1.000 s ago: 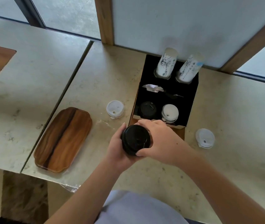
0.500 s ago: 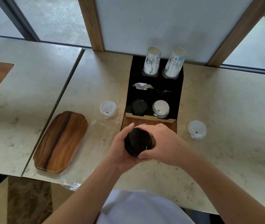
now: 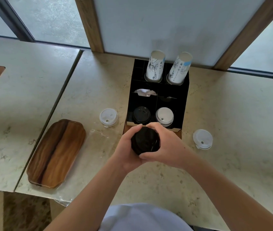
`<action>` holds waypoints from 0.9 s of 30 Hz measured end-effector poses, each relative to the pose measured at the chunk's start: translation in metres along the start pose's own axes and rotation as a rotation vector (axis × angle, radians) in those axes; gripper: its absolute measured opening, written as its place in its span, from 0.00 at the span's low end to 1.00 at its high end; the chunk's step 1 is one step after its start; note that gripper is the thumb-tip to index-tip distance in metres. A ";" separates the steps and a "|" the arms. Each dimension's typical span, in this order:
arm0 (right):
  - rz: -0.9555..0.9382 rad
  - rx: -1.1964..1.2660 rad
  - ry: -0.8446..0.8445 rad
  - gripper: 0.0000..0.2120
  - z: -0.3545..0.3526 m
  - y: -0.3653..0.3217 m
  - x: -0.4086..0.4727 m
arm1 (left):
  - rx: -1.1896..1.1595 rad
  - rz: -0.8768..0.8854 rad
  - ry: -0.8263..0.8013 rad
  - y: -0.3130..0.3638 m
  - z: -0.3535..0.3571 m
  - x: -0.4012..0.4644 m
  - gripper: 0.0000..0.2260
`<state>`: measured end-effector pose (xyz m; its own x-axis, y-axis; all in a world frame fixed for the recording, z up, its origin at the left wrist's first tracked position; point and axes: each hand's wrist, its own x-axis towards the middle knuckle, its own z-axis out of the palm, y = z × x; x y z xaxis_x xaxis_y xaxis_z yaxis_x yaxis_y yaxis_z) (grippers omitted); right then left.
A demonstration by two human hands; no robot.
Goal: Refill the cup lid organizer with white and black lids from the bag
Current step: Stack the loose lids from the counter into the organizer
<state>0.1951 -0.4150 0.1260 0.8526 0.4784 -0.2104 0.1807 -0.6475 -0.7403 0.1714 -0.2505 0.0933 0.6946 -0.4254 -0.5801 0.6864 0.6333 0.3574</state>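
A stack of black lids (image 3: 144, 140) is held just in front of the black lid organizer (image 3: 183, 104). My left hand (image 3: 127, 147) curls round its left side and my right hand (image 3: 164, 147) curls round its right side. In the organizer's front row a black lid stack (image 3: 141, 114) fills the left slot and a white lid stack (image 3: 164, 116) fills the right slot. White lids (image 3: 108, 116) lie on the counter left of the organizer, and another white lid pile (image 3: 202, 138) lies to its right. A clear plastic bag (image 3: 99, 132) lies flat on the counter.
Two stacks of printed paper cups (image 3: 154, 67) (image 3: 179, 69) stand in the organizer's back row, with napkins (image 3: 144, 92) in the middle row. A wooden tray (image 3: 55, 153) lies at the left. The counter's front edge runs just below the tray.
Both hands with the black lid stack have stayed just in front of the organizer. The camera has tilted, so the organizer sits lower in view.
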 end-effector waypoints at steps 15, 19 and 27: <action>0.284 0.274 0.074 0.35 0.007 0.069 0.032 | 1.849 0.308 0.660 0.073 -0.001 0.137 0.16; 0.352 0.353 0.087 0.40 0.002 0.084 0.030 | 2.251 0.102 0.552 0.080 -0.002 0.169 0.19; 0.383 0.443 0.071 0.39 -0.007 0.099 0.030 | 2.325 -0.073 0.531 0.081 -0.009 0.196 0.36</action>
<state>0.2423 -0.4685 0.0509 0.8499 0.2085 -0.4839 -0.3561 -0.4496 -0.8192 0.3614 -0.2766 0.0024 0.8330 -0.0322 -0.5523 -0.0244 -0.9995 0.0213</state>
